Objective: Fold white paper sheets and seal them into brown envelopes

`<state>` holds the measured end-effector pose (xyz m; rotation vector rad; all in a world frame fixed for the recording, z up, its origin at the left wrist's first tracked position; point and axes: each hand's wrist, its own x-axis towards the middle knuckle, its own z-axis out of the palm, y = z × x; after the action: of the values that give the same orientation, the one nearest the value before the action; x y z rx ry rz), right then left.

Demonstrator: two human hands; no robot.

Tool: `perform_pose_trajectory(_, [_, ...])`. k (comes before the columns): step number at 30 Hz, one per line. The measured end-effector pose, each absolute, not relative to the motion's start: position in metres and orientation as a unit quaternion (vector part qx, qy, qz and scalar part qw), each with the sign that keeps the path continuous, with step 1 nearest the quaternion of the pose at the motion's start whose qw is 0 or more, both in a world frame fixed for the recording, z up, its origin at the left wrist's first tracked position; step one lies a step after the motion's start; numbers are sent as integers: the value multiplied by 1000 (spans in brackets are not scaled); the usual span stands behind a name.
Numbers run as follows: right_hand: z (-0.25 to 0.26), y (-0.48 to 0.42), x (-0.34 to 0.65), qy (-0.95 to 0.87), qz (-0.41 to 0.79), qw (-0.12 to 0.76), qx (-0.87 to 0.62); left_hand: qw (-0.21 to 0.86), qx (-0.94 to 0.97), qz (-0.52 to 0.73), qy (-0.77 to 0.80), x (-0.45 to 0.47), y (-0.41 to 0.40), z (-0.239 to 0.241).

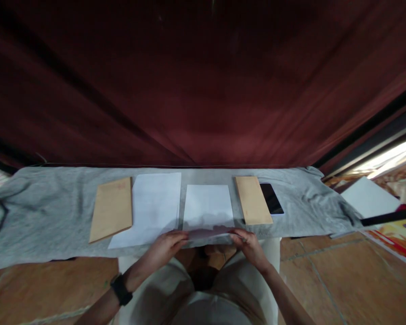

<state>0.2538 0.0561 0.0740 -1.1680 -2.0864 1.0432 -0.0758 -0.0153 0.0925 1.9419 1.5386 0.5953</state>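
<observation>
A sheet of white paper (208,205) lies in front of me on a grey cloth, its near end lifted and bent up at the cloth's front edge. My left hand (173,241) pinches the left corner of that near end. At the right corner my right hand (246,243) grips the same sheet, thumb and fingers closed. Left of it rest larger white sheets (157,203), partly covered by a stack of brown envelopes (113,207). To the right lies a narrower stack of brown envelopes (253,201).
A dark-screened phone (271,198) sits beside the right-hand envelopes. The grey cloth (61,203) covers a long narrow surface against a dark red curtain (203,99). A white board (370,196) and a colourful printed package (399,237) are at the far right. Tiled floor (325,275) shows below.
</observation>
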Motion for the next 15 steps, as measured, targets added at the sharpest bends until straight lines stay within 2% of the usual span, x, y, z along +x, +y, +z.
perform_pose_trajectory(3, [80,66,242,-706,395,325,-491,374,610,314,624,-79,0,100])
perform_pose_trajectory(7, [79,85,229,-657,415,386,-498,445,495,417,619,-78,27,101])
perform_pose_trajectory(15, [63,102,209,-579,444,415,-544,386,425,490,656,-74,60,87])
